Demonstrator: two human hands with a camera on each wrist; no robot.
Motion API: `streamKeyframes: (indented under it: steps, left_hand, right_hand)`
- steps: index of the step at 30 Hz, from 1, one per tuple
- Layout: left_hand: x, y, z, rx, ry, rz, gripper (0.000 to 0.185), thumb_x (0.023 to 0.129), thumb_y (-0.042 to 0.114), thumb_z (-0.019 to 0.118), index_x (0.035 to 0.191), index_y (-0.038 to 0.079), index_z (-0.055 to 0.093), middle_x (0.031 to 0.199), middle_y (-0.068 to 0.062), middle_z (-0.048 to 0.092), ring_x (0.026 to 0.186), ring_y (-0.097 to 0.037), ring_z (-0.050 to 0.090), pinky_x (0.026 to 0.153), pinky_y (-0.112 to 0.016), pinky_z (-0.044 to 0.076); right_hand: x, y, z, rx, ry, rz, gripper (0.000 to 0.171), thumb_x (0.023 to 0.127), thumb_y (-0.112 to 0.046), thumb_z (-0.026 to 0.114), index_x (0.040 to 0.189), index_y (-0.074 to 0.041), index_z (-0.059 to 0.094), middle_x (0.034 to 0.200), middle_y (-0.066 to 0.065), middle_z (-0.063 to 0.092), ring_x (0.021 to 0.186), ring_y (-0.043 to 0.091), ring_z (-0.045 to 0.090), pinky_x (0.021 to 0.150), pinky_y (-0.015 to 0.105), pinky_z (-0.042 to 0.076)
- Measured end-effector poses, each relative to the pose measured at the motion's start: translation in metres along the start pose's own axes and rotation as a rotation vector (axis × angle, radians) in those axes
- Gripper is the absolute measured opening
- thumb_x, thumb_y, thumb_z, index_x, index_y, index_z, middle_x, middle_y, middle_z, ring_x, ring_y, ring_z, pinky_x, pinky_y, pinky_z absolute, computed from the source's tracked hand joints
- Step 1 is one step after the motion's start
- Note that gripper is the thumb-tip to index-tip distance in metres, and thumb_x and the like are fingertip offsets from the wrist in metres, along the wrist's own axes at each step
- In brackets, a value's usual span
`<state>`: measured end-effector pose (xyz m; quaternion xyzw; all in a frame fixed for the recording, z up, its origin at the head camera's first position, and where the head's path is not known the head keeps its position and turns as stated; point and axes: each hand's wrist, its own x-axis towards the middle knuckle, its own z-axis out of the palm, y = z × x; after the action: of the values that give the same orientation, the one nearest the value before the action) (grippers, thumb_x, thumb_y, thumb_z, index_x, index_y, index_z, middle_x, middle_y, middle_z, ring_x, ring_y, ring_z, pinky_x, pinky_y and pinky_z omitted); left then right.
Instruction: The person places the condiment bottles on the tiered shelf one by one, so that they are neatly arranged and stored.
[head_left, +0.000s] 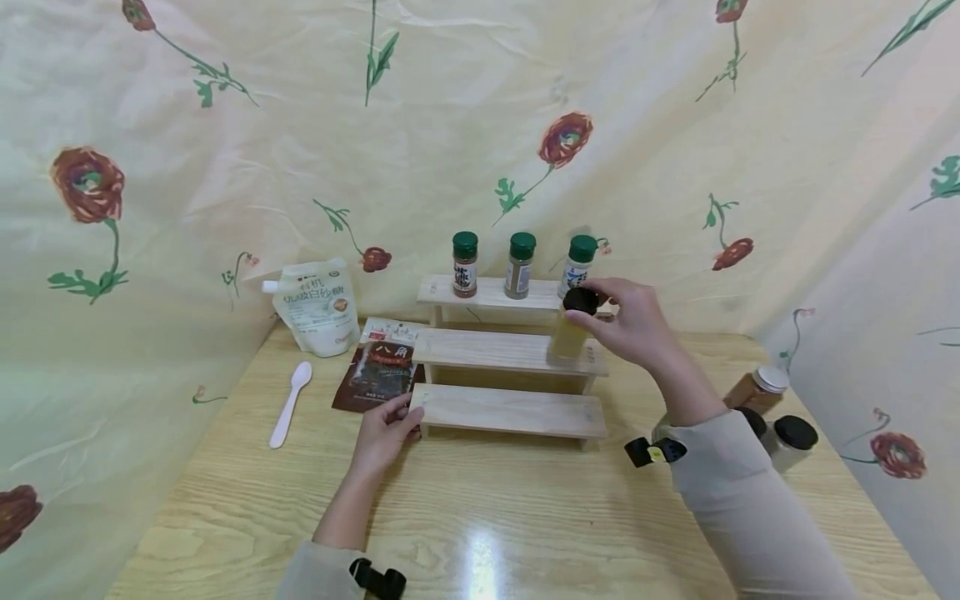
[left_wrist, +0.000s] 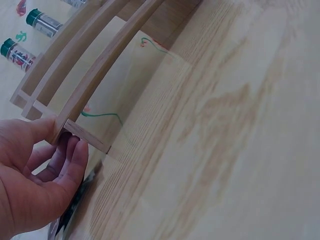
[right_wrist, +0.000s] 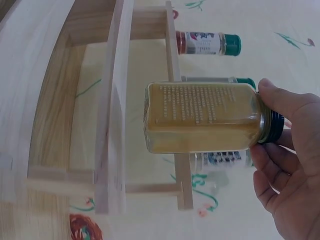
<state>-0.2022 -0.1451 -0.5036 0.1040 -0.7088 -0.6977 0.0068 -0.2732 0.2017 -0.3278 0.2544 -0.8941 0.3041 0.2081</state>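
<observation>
Closest to the head camera, pale sleeves reach forward over the wooden table (head_left: 480,533). At the left, the left hand (head_left: 384,432) rests against the near left corner of the 3-tier wooden spice rack (head_left: 510,410); the left wrist view shows the thumb on top of the bottom shelf's end and the fingers (left_wrist: 75,160) curled beneath it, so it grips the rack. Further back, the right hand (head_left: 637,321) pinches the black cap of a glass jar of yellow powder (head_left: 570,329), fingers closed round the lid. That jar sits at the right end of the middle shelf; whether its base touches the board cannot be told. On the top shelf stand 3 green-capped spice bottles (head_left: 519,265), the rightmost partly behind the held jar. Left of the rack lie a dark star anise packet (head_left: 378,367), a white plastic spoon (head_left: 289,403) and a white spouted sugar pouch (head_left: 315,307). At the table's right edge are a brown jar with a white lid (head_left: 757,388) and 2 black-lidded jars (head_left: 787,440). Floral cloth (head_left: 225,167) hangs behind.
</observation>
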Motion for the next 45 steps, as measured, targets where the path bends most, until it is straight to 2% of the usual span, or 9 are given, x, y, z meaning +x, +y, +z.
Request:
streamKeyframes:
  steps: [11, 24, 31, 36, 45]
  left_hand:
    - [0.001, 0.001, 0.000, 0.004, -0.004, -0.010, 0.045, 0.095, 0.007, 0.072, 0.137, -0.005, 0.059, 0.103, -0.015, 0.058, 0.081, -0.012, 0.065, 0.075, -0.027, 0.064]
    - [0.001, 0.002, -0.001, 0.010, -0.002, -0.001, 0.045, 0.096, 0.008, 0.071, 0.136, -0.007, 0.059, 0.102, -0.014, 0.058, 0.080, -0.013, 0.066, 0.073, -0.026, 0.064]
    - [0.003, 0.000, -0.001, 0.003, -0.002, -0.010, 0.046, 0.095, 0.007, 0.072, 0.137, -0.006, 0.059, 0.104, -0.015, 0.059, 0.081, -0.012, 0.065, 0.073, -0.026, 0.064]
    - [0.003, -0.001, -0.001, 0.004, -0.001, -0.011, 0.046, 0.095, 0.007, 0.072, 0.137, -0.006, 0.059, 0.104, -0.015, 0.059, 0.081, -0.012, 0.065, 0.074, -0.027, 0.064]
    - [0.001, 0.000, -0.001, 0.025, 0.001, -0.006, 0.044, 0.095, 0.009, 0.072, 0.135, -0.004, 0.061, 0.104, -0.015, 0.060, 0.082, -0.013, 0.065, 0.073, -0.027, 0.064]
  right_hand:
    - [0.010, -0.010, 0.021, 0.039, -0.037, -0.020, 0.044, 0.085, -0.019, 0.085, 0.120, 0.003, 0.070, 0.110, 0.019, 0.071, 0.093, 0.032, 0.062, 0.078, 0.050, 0.055]
    - [0.026, -0.025, 0.047, 0.069, -0.081, -0.015, 0.040, 0.086, -0.021, 0.085, 0.118, -0.001, 0.071, 0.106, 0.013, 0.072, 0.092, 0.027, 0.062, 0.079, 0.039, 0.053]
    - [0.034, -0.033, 0.060, 0.080, -0.080, -0.032, 0.040, 0.085, -0.021, 0.085, 0.116, 0.001, 0.071, 0.105, 0.015, 0.072, 0.092, 0.029, 0.061, 0.079, 0.043, 0.052]
    - [0.037, -0.040, 0.069, 0.081, -0.100, -0.018, 0.047, 0.086, -0.024, 0.084, 0.121, 0.003, 0.070, 0.110, 0.017, 0.071, 0.097, 0.030, 0.060, 0.086, 0.045, 0.049]
    - [0.044, -0.047, 0.084, 0.087, -0.116, -0.025, 0.044, 0.087, -0.026, 0.083, 0.120, 0.000, 0.070, 0.111, 0.015, 0.070, 0.097, 0.028, 0.060, 0.082, 0.041, 0.052]
